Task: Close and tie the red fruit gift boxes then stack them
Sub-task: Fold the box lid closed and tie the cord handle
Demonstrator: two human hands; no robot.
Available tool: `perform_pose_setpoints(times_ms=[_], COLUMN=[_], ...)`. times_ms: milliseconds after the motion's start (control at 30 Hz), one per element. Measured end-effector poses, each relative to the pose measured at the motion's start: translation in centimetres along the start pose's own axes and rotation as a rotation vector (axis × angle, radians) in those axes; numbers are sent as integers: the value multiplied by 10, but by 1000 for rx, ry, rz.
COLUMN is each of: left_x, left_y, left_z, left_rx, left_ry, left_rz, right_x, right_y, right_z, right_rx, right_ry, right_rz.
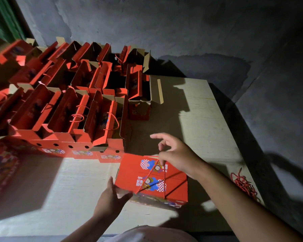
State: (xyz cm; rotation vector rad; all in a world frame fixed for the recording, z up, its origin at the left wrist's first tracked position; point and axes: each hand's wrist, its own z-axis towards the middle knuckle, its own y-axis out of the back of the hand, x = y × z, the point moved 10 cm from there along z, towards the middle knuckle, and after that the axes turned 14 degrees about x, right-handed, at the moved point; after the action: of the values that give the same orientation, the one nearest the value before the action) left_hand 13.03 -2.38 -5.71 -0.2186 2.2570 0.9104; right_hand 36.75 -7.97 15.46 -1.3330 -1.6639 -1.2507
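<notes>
A closed red gift box (175, 182) with printed cartoon labels lies on the pale board in front of me. A red cord (151, 173) runs across its top in slanted lines. My right hand (177, 154) hovers over the box's far edge and pinches the cord between thumb and fingers, index finger stretched out. My left hand (112, 198) grips the box's near left corner, thumb on the front face. Several open red boxes (68, 109) with raised flaps and cord handles stand in rows to the left and behind.
The wooden board (199, 119) lies on a grey concrete floor. A loose bundle of red cords (243, 184) sits at the board's right edge. A flat red box panel (5, 163) lies at the left. Grey wall behind.
</notes>
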Motion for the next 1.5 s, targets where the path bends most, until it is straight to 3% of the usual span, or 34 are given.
perform_pose_setpoints(times_ms=[133, 333, 833, 1167, 1333, 1500], left_x=[-29, -69, -118, -93, -99, -96], left_y=[14, 16, -52, -86, -86, -90], left_z=[4, 7, -10, -2, 1, -1], left_rx=[-67, 16, 481, 505, 463, 469], left_ry=[-96, -255, -418, -370, -468, -493], left_rz=[-112, -174, -383, -95, 67, 313], right_x=[31, 55, -6, -46, -60, -107], right_y=[14, 42, 36, 21, 22, 8], right_z=[-8, -13, -30, -40, -45, -61], right_rx=[-77, -194, -392, -432, -415, -331], right_ry=[98, 97, 20, -49, -24, -100], right_rz=[204, 220, 433, 445, 221, -312])
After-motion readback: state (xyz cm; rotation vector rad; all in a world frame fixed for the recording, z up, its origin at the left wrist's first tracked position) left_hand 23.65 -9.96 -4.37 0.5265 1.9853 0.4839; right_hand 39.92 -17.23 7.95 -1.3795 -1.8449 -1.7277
